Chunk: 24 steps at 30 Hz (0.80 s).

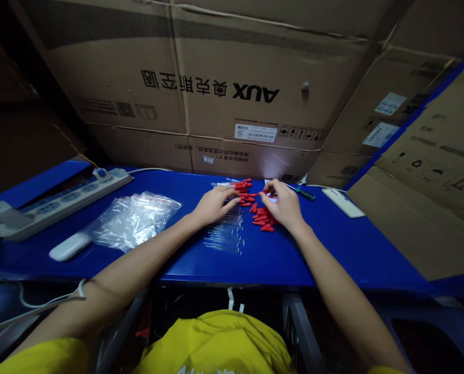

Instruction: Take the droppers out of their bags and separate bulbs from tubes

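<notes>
My left hand (216, 204) lies over a row of thin clear tubes (224, 235), its thumb and forefinger closing together beside the red bulbs. Whatever sits between those fingertips is hidden. My right hand (284, 206) faces it from the right, with thumb and forefinger pinched at a small red bulb (257, 195). Below that hand is a loose pile of red bulbs (263, 219). Beyond the left fingers, several tubes with red bulb ends (243, 184) lie side by side. The lower tubes show bare clear ends pointing right.
Clear plastic bags (138, 218) and a white oblong device (70, 246) lie left, near a power strip (66, 197). A green-handled screwdriver (305, 194) and a white rectangular device (343, 202) lie right. Cardboard (216, 62) walls the blue table's (278, 265) back and right.
</notes>
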Motion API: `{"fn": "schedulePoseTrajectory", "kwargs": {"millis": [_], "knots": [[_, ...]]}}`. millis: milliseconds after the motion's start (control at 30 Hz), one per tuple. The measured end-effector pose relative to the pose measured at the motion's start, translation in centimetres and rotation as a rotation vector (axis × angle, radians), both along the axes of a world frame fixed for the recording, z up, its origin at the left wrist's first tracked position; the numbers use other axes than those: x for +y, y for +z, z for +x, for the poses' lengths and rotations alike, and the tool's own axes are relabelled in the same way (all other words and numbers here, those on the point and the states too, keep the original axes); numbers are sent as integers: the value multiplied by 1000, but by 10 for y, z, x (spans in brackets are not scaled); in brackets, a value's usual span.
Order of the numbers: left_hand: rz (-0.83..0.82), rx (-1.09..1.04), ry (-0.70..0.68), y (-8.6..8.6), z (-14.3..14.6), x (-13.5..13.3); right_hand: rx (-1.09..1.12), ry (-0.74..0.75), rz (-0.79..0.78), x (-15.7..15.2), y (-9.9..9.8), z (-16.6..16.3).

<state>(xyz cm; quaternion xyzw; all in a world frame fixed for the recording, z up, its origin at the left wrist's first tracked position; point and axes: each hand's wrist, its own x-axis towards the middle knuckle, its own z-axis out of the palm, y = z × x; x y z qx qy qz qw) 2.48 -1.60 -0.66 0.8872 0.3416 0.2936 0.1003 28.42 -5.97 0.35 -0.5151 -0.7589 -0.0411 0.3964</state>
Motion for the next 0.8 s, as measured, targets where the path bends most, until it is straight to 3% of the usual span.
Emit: {"fn": "schedulePoseTrajectory", "kwargs": {"millis": [133, 333, 433, 600, 700, 800], "knots": [[62, 154, 65, -6, -6, 7, 131, -2, -106, 6, 4, 33], [48, 221, 137, -12, -7, 13, 31, -90, -300, 7, 5, 64], [6, 217, 146, -12, -7, 15, 27, -124, -469, 6, 5, 78], [-41, 195, 133, -11, -7, 17, -26, -40, -771, 4, 2, 91], [-54, 191, 117, -12, -8, 18, -46, -24, -836, 5, 0, 92], [-49, 200, 73, -13, -9, 21, -83, -64, -802, 5, 0, 91]]}}
